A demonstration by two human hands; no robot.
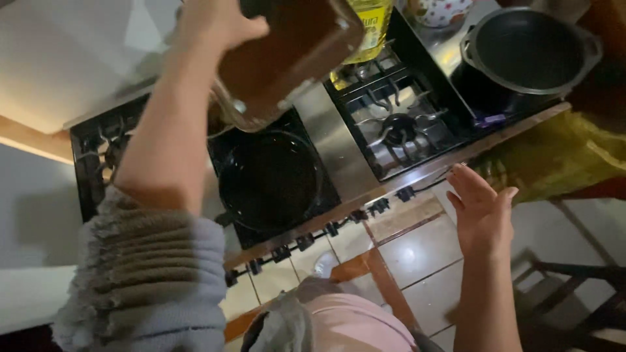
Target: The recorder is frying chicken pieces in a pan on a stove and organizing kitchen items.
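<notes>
My left hand (218,23) holds a brown rectangular container (290,55), tilted mouth-down over a black frying pan (270,179) on the stove's middle burner. The container's clear rim points toward the pan. My right hand (481,205) hangs open and empty, fingers apart, just in front of the stove's front edge, above the tiled floor. My left forearm is bare, with a grey knitted sleeve pushed up near the elbow.
The steel gas stove (339,140) has a bare burner grate (394,120) at right and a row of black knobs (306,241) along its front. A yellow oil bottle (372,26) stands behind. A dark pot (525,49) sits far right. A dark chair (580,293) stands lower right.
</notes>
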